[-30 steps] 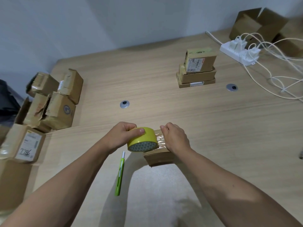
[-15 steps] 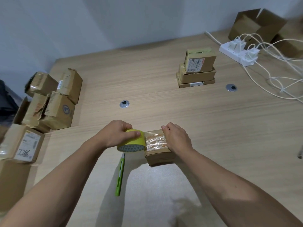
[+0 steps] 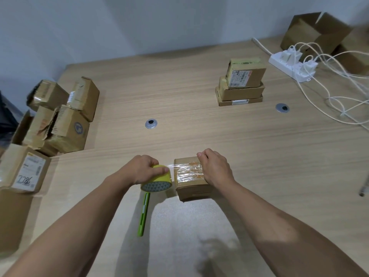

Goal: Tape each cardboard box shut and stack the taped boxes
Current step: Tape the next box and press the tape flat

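Note:
A small cardboard box (image 3: 191, 185) lies on the wooden table (image 3: 179, 80) in front of me, with clear tape stretched across its top. My left hand (image 3: 142, 169) grips a yellow tape roll (image 3: 156, 179) just left of the box, and the tape runs from the roll onto the box. My right hand (image 3: 214, 166) rests on the box's right side, its curled fingers pressing the tape down at the far edge. A stack of three taped boxes (image 3: 240, 81) stands at the back right.
A green utility knife (image 3: 143, 213) lies under the roll. A pile of several untaped boxes (image 3: 60, 116) crowds the left edge. A white power strip (image 3: 291, 63) with trailing cables and an open carton (image 3: 317, 32) sit at the far right. Two round grommets (image 3: 151, 123) are set in the table.
My left hand has pulled the tape roll leftward off the box top and lowered it beside the box, laying tape across it. My right hand stays on the box.

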The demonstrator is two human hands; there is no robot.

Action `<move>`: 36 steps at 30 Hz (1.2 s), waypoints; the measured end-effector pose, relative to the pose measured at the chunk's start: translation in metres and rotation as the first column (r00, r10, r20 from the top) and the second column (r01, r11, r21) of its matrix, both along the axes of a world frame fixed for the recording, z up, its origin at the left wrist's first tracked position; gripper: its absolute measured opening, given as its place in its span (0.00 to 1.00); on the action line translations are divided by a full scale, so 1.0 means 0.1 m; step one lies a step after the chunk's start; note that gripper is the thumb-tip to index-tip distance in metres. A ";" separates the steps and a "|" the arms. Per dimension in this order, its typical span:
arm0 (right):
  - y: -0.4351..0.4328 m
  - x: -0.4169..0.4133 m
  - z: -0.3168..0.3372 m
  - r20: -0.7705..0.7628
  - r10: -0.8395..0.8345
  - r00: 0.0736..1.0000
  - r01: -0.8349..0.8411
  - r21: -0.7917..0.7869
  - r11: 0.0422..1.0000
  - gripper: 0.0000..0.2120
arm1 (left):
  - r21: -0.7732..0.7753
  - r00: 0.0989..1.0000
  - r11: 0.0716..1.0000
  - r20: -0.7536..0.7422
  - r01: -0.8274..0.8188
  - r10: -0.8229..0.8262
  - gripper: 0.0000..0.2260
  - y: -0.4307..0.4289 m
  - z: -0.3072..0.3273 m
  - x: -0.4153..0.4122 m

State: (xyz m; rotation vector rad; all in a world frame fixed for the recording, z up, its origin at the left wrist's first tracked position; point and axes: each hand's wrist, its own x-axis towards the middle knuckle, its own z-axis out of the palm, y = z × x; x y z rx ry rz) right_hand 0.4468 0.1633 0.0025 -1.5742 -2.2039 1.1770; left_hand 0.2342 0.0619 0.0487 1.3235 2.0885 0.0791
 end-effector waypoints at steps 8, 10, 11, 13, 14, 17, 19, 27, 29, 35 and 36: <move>0.02 0.01 -0.03 -0.046 -0.020 0.999 0.019 -0.016 1.000 0.14 | -0.015 0.999 0.999 0.036 -0.033 0.034 0.20 0.03 -0.14 0.03; 0.03 0.02 -0.04 -0.050 -0.028 0.998 0.027 -0.023 0.999 0.14 | -0.019 0.999 0.999 0.029 -0.027 0.028 0.20 0.05 -0.15 0.09; 0.03 0.02 -0.04 -0.055 -0.035 0.998 0.034 -0.024 0.999 0.14 | -0.016 0.999 1.000 0.026 -0.024 0.025 0.21 0.07 -0.15 0.12; 0.03 0.04 -0.06 -0.086 -0.059 0.995 0.057 -0.021 0.998 0.15 | -0.002 0.999 1.000 0.026 -0.030 0.030 0.21 0.09 -0.15 0.16; 0.03 0.06 -0.07 -0.107 -0.070 0.992 0.069 -0.017 0.998 0.15 | 0.008 0.999 0.999 0.031 -0.038 0.038 0.20 0.10 -0.15 0.17; 0.02 0.10 -0.07 -0.182 -0.092 0.979 0.086 -0.039 0.995 0.17 | 0.031 0.997 0.998 0.044 -0.062 0.061 0.20 0.09 -0.13 0.18; 0.00 0.11 -0.07 -0.238 -0.116 0.964 0.099 -0.082 0.992 0.18 | 0.058 0.995 0.995 0.052 -0.085 0.082 0.21 0.08 -0.10 0.18; -0.11 0.10 -0.21 -0.333 -0.180 0.925 0.118 -0.198 0.973 0.15 | 0.178 0.978 0.978 0.198 -0.104 0.067 0.13 -0.04 0.12 0.07; -0.14 0.10 -0.26 -0.322 -0.194 0.927 0.133 -0.201 0.971 0.15 | 0.210 0.967 0.972 0.249 -0.104 0.049 0.12 -0.06 0.15 0.08; -0.20 0.11 -0.48 -0.185 -0.199 0.962 0.178 -0.123 0.976 0.16 | 0.232 0.885 0.951 0.460 -0.204 0.077 0.18 -0.13 0.14 0.12; -0.22 0.11 -0.51 -0.154 -0.206 0.966 0.190 -0.117 0.975 0.16 | 0.238 0.884 0.951 0.463 -0.198 0.068 0.19 -0.13 0.13 0.16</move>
